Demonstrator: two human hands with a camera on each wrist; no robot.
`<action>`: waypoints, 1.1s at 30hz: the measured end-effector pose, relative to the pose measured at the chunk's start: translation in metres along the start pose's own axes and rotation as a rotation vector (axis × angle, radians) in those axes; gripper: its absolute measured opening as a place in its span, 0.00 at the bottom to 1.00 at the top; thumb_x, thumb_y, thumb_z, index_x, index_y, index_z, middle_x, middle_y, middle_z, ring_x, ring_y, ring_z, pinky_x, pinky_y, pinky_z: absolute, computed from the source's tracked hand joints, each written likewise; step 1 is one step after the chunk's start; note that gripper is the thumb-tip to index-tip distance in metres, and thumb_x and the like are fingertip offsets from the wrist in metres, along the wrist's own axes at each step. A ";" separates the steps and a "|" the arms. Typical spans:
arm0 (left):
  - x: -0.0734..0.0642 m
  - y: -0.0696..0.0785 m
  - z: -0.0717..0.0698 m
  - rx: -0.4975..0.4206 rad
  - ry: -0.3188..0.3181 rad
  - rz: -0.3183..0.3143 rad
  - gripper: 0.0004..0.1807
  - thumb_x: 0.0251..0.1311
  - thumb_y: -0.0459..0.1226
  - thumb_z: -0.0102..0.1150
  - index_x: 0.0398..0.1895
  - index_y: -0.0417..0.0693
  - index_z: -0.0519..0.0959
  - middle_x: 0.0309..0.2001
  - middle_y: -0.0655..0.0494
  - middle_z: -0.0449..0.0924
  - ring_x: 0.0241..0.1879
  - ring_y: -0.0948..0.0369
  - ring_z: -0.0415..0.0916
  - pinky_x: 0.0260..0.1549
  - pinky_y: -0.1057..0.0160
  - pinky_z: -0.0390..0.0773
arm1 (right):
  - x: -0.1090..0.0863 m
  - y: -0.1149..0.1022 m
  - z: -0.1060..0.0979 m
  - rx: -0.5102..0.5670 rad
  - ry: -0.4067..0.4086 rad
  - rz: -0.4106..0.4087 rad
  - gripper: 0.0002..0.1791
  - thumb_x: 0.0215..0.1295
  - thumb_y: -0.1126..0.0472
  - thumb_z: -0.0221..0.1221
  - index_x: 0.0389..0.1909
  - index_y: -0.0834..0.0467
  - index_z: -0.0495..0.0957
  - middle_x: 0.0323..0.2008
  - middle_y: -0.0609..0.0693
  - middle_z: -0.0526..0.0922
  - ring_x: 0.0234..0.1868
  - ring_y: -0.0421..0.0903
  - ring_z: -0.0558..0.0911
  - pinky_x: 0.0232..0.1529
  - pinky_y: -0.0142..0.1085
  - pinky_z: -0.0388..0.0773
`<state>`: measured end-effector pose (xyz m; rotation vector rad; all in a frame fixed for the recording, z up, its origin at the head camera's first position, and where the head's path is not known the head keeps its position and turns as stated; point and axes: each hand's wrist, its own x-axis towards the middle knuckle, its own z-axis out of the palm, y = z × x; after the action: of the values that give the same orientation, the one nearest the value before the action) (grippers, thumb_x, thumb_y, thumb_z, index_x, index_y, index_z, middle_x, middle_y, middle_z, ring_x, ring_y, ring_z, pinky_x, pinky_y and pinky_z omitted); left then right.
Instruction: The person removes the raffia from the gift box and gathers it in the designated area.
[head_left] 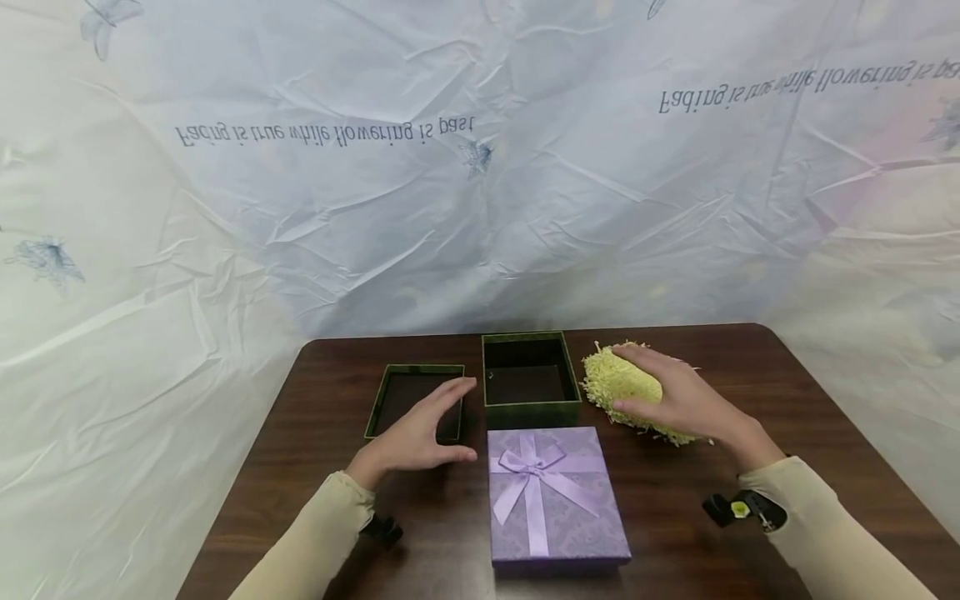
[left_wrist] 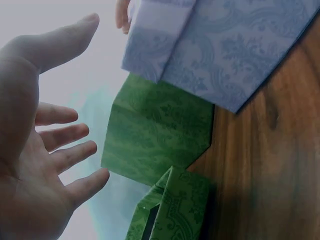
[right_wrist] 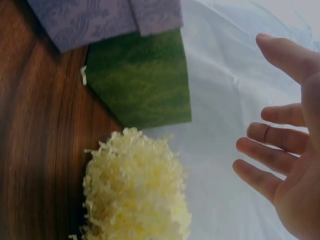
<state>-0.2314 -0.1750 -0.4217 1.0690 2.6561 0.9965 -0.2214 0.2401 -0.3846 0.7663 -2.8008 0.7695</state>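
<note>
My left hand (head_left: 420, 429) hovers with fingers spread near the shallow green lid (head_left: 380, 400), holding nothing. To the right, my right hand (head_left: 667, 392) hangs over a heap of yellow shredded paper (right_wrist: 135, 190), its fingers extended and apart from the heap in the right wrist view. A purple gift box (head_left: 551, 500) with a lilac ribbon bow (head_left: 534, 468) lies between the hands, lid on. Behind it stands an open green box (head_left: 532, 408), dark inside. Both green pieces also show a damask pattern in the left wrist view.
Everything rests on a dark brown wooden table (head_left: 300, 467). A pale, creased curtain (head_left: 480, 208) with printed lettering hangs behind and at both sides. A few loose paper shreds lie around the yellow heap.
</note>
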 end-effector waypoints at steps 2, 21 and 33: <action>-0.003 0.003 0.001 0.000 -0.007 0.014 0.54 0.51 0.55 0.71 0.78 0.56 0.51 0.77 0.59 0.48 0.74 0.54 0.52 0.67 0.42 0.65 | -0.001 -0.005 0.000 -0.009 0.002 -0.025 0.43 0.59 0.44 0.67 0.73 0.50 0.62 0.69 0.59 0.66 0.70 0.64 0.64 0.63 0.65 0.66; -0.026 0.023 0.015 -0.014 0.013 0.088 0.57 0.46 0.48 0.77 0.77 0.50 0.52 0.76 0.57 0.51 0.73 0.56 0.55 0.67 0.46 0.66 | -0.025 -0.031 0.014 -0.032 0.016 -0.097 0.45 0.56 0.44 0.69 0.73 0.51 0.62 0.68 0.53 0.70 0.67 0.56 0.69 0.63 0.54 0.70; -0.037 0.026 0.028 -0.036 0.023 0.068 0.59 0.44 0.49 0.77 0.78 0.52 0.51 0.76 0.55 0.52 0.73 0.56 0.56 0.67 0.47 0.67 | -0.037 -0.039 0.024 -0.039 -0.013 -0.105 0.52 0.52 0.40 0.70 0.75 0.48 0.57 0.71 0.51 0.65 0.69 0.58 0.67 0.69 0.44 0.64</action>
<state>-0.1795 -0.1704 -0.4324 1.1548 2.6255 1.0717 -0.1696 0.2154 -0.3979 0.9058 -2.7528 0.6922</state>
